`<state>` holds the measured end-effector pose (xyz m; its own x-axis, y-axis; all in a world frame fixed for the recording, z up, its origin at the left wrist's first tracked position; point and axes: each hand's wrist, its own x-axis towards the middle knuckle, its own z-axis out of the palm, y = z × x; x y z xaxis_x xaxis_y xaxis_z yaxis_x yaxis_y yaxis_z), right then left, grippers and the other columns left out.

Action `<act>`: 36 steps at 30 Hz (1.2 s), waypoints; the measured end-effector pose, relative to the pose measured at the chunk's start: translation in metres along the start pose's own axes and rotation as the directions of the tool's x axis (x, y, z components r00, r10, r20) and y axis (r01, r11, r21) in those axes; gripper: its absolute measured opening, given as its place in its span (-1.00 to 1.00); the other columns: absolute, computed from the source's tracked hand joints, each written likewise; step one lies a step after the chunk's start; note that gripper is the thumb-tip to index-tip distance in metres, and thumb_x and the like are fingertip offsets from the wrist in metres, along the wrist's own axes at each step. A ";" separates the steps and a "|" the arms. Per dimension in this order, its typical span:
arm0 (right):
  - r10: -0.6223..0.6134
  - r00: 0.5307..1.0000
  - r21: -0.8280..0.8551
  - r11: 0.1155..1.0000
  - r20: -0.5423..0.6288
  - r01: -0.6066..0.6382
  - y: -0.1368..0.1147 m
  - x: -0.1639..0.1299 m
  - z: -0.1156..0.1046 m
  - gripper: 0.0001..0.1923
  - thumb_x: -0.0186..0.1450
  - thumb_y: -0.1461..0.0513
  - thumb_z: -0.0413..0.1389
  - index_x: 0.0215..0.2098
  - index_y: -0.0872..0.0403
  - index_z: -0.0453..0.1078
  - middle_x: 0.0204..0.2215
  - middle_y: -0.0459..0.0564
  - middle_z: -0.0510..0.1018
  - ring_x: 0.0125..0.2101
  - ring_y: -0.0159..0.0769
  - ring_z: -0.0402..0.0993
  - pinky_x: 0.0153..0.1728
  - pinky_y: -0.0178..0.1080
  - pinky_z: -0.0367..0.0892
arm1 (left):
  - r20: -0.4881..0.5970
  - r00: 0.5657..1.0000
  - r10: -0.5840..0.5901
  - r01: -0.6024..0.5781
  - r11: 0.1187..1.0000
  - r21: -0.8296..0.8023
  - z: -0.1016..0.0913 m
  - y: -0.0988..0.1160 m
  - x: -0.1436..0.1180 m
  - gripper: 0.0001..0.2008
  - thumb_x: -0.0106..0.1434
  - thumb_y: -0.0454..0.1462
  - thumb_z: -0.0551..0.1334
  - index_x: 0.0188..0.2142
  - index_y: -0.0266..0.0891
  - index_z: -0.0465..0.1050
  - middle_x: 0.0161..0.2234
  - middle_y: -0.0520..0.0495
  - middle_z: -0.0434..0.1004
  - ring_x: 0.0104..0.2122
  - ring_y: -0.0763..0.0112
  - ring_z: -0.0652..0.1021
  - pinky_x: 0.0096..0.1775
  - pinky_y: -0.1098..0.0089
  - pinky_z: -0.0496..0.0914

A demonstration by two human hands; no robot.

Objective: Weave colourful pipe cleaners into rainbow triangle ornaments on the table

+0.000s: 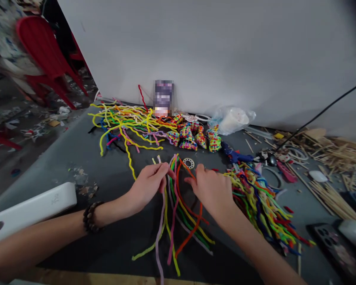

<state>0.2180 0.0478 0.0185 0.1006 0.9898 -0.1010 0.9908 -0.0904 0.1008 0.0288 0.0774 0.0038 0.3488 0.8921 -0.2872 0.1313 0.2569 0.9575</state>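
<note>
Fuzzy stems: a loose bunch of pipe cleaners (178, 213) lies on the dark grey table (106, 174), between the two hands; strands are yellow, orange, pink, lilac, green and white.
Form of bunch: upper ends drawn together near the fingers; lower ends fan out towards the near table edge, some curling. An orange strand crosses the others in a bend.
Left hand (148, 185): fingers closed in a pinch on the upper ends of the bunch; a dark bead bracelet (90, 217) sits on the wrist.
Right hand (212, 189): palm down, fingers curled on the table just right of the gathered ends; whether it grips a strand cannot be told.
Pile at right (261, 202): a thick heap of mixed-colour pipe cleaners, touching the right hand's outer side.
Pile at rear left (124, 122): mostly yellow strands, spread loosely, well apart from the hands.
Woven pieces (192, 136): several small multicolour shapes, grouped behind the hands.
Ring (189, 163): small round metal part, just beyond the fingertips.
Glue gun (235, 155): blue, lying right of the woven pieces, by a black cable (323, 113).
Plastic bag (231, 118): clear, against the white wall (213, 47).
Sticks (338, 158): pale wooden slivers heaped at far right.
White case (32, 209): oblong, near the left forearm.
Phone (332, 245): face down, near right corner.
Chair (44, 55): red plastic, on the floor at upper left.
</note>
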 end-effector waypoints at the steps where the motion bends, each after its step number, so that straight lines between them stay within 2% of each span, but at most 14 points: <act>1: 0.012 0.998 -0.018 1.000 0.054 -0.011 -0.001 0.000 0.003 -0.70 0.43 0.08 0.17 -0.11 0.18 0.46 -0.40 0.27 0.66 -0.29 0.14 0.69 -0.34 -0.12 0.44 | 0.002 1.000 -0.008 0.008 1.000 -0.011 0.001 -0.002 0.001 -0.57 0.42 0.02 0.08 -0.37 -0.24 0.49 -0.68 0.13 0.24 -0.62 0.48 0.25 -0.50 0.42 0.09; 7: -0.062 0.989 0.078 0.996 0.131 0.052 0.010 0.013 0.006 -0.84 0.43 0.25 0.11 -0.17 0.16 0.52 -0.32 0.30 0.68 -0.23 0.18 0.69 -0.34 -0.13 0.37 | 0.063 0.998 0.002 0.001 0.998 -0.059 0.002 -0.013 0.005 -0.74 0.39 -0.10 0.15 -0.25 -0.22 0.48 -0.51 0.09 0.39 -0.56 0.50 0.30 -0.51 0.46 0.13; 10: -0.181 0.973 0.229 0.963 0.145 0.145 0.017 0.015 -0.001 -0.81 0.48 0.20 0.06 -0.19 0.08 0.50 -0.33 0.11 0.69 -0.27 -0.07 0.67 -0.31 -0.23 0.33 | 0.009 0.998 0.061 -0.060 0.994 -0.087 0.001 -0.013 0.007 -0.79 0.36 -0.13 0.26 -0.15 -0.21 0.51 -0.35 0.03 0.51 -0.44 0.49 0.41 -0.40 0.47 0.27; 12: -0.339 0.931 0.510 0.829 0.135 0.228 0.017 0.015 -0.003 -0.77 0.51 0.16 0.02 -0.20 0.04 0.48 -0.37 -0.05 0.67 -0.35 -0.28 0.62 -0.31 -0.31 0.30 | 0.006 0.993 0.117 -0.115 0.985 -0.131 0.000 -0.012 0.007 -0.74 0.34 -0.13 0.31 -0.04 -0.19 0.54 -0.18 -0.03 0.59 -0.26 0.42 0.52 -0.21 0.44 0.38; 14: -0.461 0.884 0.754 0.608 0.081 0.248 0.014 0.014 -0.002 -0.76 0.50 0.15 0.02 -0.23 0.05 0.47 -0.40 -0.11 0.64 -0.40 -0.37 0.55 -0.33 -0.35 0.28 | 0.054 0.983 0.177 -0.165 0.971 -0.171 0.000 -0.011 0.007 -0.69 0.34 -0.12 0.33 0.03 -0.17 0.55 -0.06 -0.08 0.63 -0.10 0.32 0.57 -0.05 0.37 0.41; 15: -0.490 0.870 0.818 0.524 0.064 0.235 0.011 0.014 0.000 -0.76 0.49 0.15 0.03 -0.25 0.07 0.47 -0.40 -0.11 0.62 -0.42 -0.38 0.52 -0.34 -0.35 0.27 | 0.076 0.977 0.199 -0.184 0.967 -0.175 0.000 -0.011 0.007 -0.70 0.34 -0.13 0.34 0.01 -0.18 0.58 -0.06 -0.09 0.64 -0.07 0.29 0.59 -0.02 0.34 0.42; 17: -0.512 0.856 0.862 0.464 0.074 0.203 0.005 0.014 0.005 -0.73 0.48 0.13 0.04 -0.26 0.09 0.47 -0.41 -0.11 0.60 -0.45 -0.39 0.47 -0.38 -0.35 0.25 | 0.065 0.975 0.213 -0.201 0.967 -0.156 -0.001 -0.010 0.007 -0.77 0.32 -0.14 0.35 -0.12 -0.21 0.64 -0.16 -0.10 0.68 -0.12 0.26 0.61 -0.04 0.33 0.43; 19: -0.483 0.870 0.843 0.506 0.102 0.182 0.000 0.014 0.010 -0.65 0.50 0.05 0.00 -0.27 0.10 0.47 -0.42 -0.09 0.60 -0.48 -0.38 0.46 -0.40 -0.34 0.24 | 0.007 0.981 0.192 -0.188 0.970 -0.153 -0.003 -0.010 0.009 -0.81 0.31 -0.16 0.35 -0.25 -0.23 0.65 -0.25 -0.09 0.68 -0.19 0.28 0.62 -0.08 0.33 0.45; 20: -0.428 0.897 0.800 0.574 0.111 0.176 -0.002 0.014 0.012 -0.61 0.52 0.02 -0.02 -0.26 0.09 0.47 -0.42 -0.06 0.61 -0.47 -0.35 0.49 -0.39 -0.33 0.25 | -0.010 0.984 0.175 -0.175 0.971 -0.161 -0.004 -0.010 0.011 -0.81 0.31 -0.16 0.34 -0.27 -0.24 0.64 -0.28 -0.08 0.69 -0.21 0.28 0.63 -0.09 0.33 0.45; 23: -0.178 0.980 0.480 0.870 0.091 0.114 -0.007 0.014 0.018 -0.61 0.51 0.00 -0.01 -0.22 0.08 0.50 -0.39 0.05 0.65 -0.37 -0.19 0.60 -0.34 -0.27 0.27 | -0.007 0.991 0.131 -0.130 0.975 -0.178 -0.007 -0.008 0.015 -0.81 0.32 -0.18 0.32 -0.16 -0.24 0.60 -0.31 -0.07 0.69 -0.24 0.31 0.64 -0.10 0.34 0.46; 25: -0.097 0.992 0.262 0.962 0.082 0.072 -0.009 0.014 0.022 -0.63 0.48 -0.03 0.05 -0.18 0.07 0.51 -0.38 0.12 0.68 -0.35 -0.05 0.65 -0.36 -0.22 0.28 | -0.005 0.994 0.112 -0.111 0.976 -0.189 -0.008 -0.008 0.018 -0.79 0.32 -0.20 0.32 -0.08 -0.22 0.52 -0.35 -0.04 0.69 -0.28 0.33 0.64 -0.13 0.35 0.46; 28: -0.126 0.986 0.167 0.980 0.108 0.107 -0.011 0.012 0.025 -0.65 0.45 -0.03 0.08 -0.18 0.06 0.52 -0.36 0.15 0.69 -0.32 0.03 0.68 -0.37 -0.20 0.29 | -0.011 0.997 0.076 -0.076 0.973 -0.217 -0.009 -0.010 0.020 -0.80 0.29 -0.19 0.36 -0.16 -0.20 0.42 -0.38 -0.02 0.68 -0.35 0.37 0.62 -0.20 0.37 0.44; 31: -0.172 0.975 0.222 0.965 0.137 0.139 -0.009 0.013 0.024 -0.73 0.47 0.07 0.07 -0.19 0.05 0.53 -0.32 0.12 0.70 -0.29 -0.02 0.69 -0.36 -0.22 0.27 | 0.010 1.000 0.025 -0.022 0.975 -0.220 -0.008 -0.011 0.019 -0.77 0.28 -0.16 0.38 -0.25 -0.21 0.39 -0.38 -0.03 0.66 -0.37 0.40 0.59 -0.26 0.40 0.42; 36: -0.188 0.970 0.276 0.951 0.157 0.140 0.000 0.014 0.017 -0.74 0.48 0.11 0.04 -0.22 0.04 0.53 -0.33 0.07 0.70 -0.29 -0.09 0.68 -0.39 -0.24 0.19 | 0.035 0.999 0.000 0.007 0.984 -0.180 -0.006 -0.014 0.020 -0.75 0.25 -0.13 0.38 -0.29 -0.25 0.44 -0.34 -0.04 0.61 -0.40 0.46 0.52 -0.31 0.44 0.40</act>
<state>0.2212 0.0598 -0.0002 -0.0743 0.9594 -0.2722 0.9813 0.0217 -0.1911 0.0281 0.0935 -0.0152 0.3810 0.8785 -0.2883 -0.0360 0.3257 0.9448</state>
